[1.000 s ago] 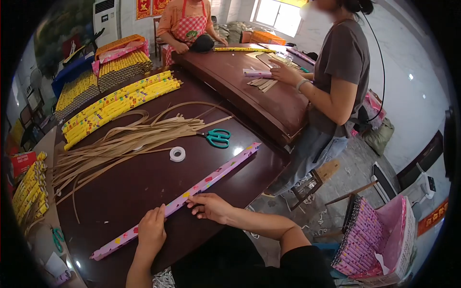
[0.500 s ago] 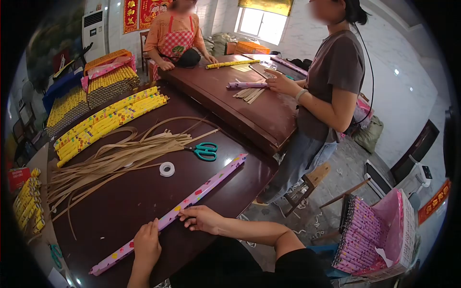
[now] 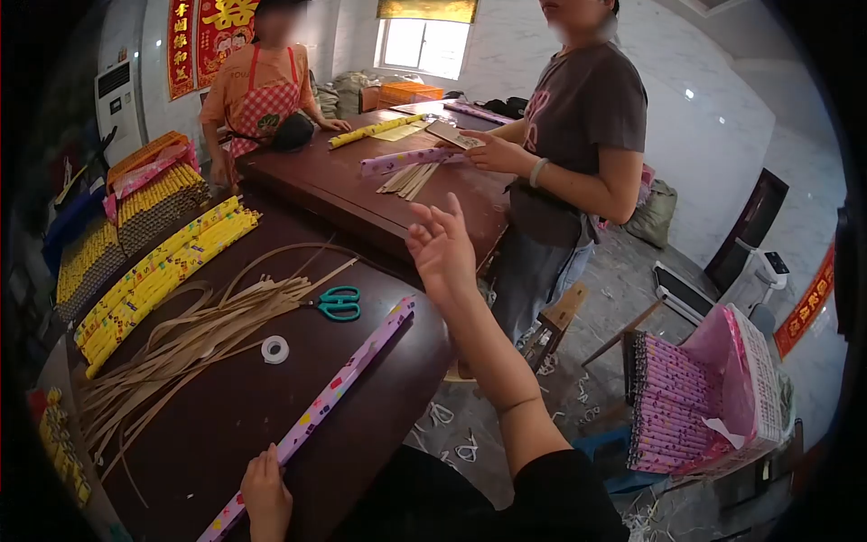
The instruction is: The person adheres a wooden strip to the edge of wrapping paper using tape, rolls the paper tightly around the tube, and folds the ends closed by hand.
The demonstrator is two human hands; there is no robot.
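A long pink tube with a colourful pattern lies slantwise along the dark table's near side. My left hand grips its lower part, fingers wrapped over the top. Raised off the tube, my right hand is held up over the table's right edge, empty, with its fingers apart. Near the tube's far end are teal-handled scissors. A roll of white tape rests to the left of the tube, beside a loose heap of brown strips.
Yellow patterned tubes lie along the table's far left side. Across a second table stand two people; the right one holds a flat card-like object above a pink tube. At right, a crate holds many pink tubes.
My right hand has left the pink tube and risen up and to the right, fingers spread. My left hand stays on the tube. The view has turned right.
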